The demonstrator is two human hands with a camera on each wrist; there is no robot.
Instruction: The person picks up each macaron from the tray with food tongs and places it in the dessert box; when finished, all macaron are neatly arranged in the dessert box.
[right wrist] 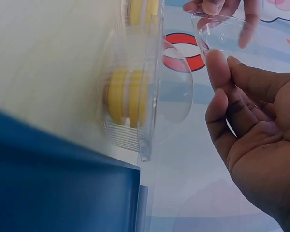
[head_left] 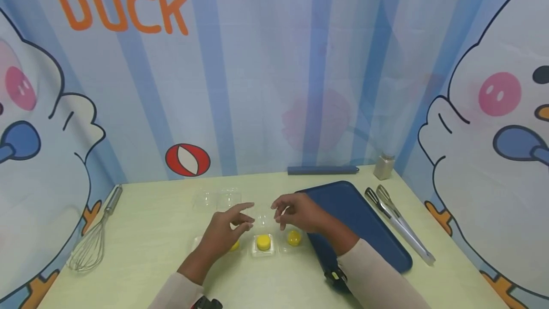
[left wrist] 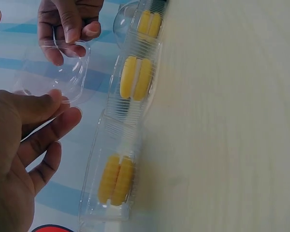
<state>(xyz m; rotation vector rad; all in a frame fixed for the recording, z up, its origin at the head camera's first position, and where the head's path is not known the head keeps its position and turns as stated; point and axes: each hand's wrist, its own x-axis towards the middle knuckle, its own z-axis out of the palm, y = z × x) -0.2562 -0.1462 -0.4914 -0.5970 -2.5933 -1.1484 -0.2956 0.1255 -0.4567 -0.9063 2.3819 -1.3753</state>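
Observation:
Both hands hold a clear plastic lid (head_left: 262,220) above a row of clear containers. My left hand (head_left: 223,232) pinches one edge of the lid between thumb and fingers; my right hand (head_left: 300,211) pinches the opposite edge. Below the lid, the middle container (head_left: 256,253) holds a yellow macaron (head_left: 263,242) and has an open top. To the right, another macaron (right wrist: 128,99) sits in a container under a domed lid (right wrist: 179,89). A third macaron (left wrist: 116,180) lies in the left container (left wrist: 93,186), partly hidden behind my left hand in the head view.
More clear plastic packaging (head_left: 218,199) lies behind the left hand. A blue tray (head_left: 360,223) is on the right, with metal tongs (head_left: 403,228) beside it. A whisk (head_left: 96,237) lies far left; a blue rolling pin (head_left: 322,170) and a shaker (head_left: 383,166) stand along the back.

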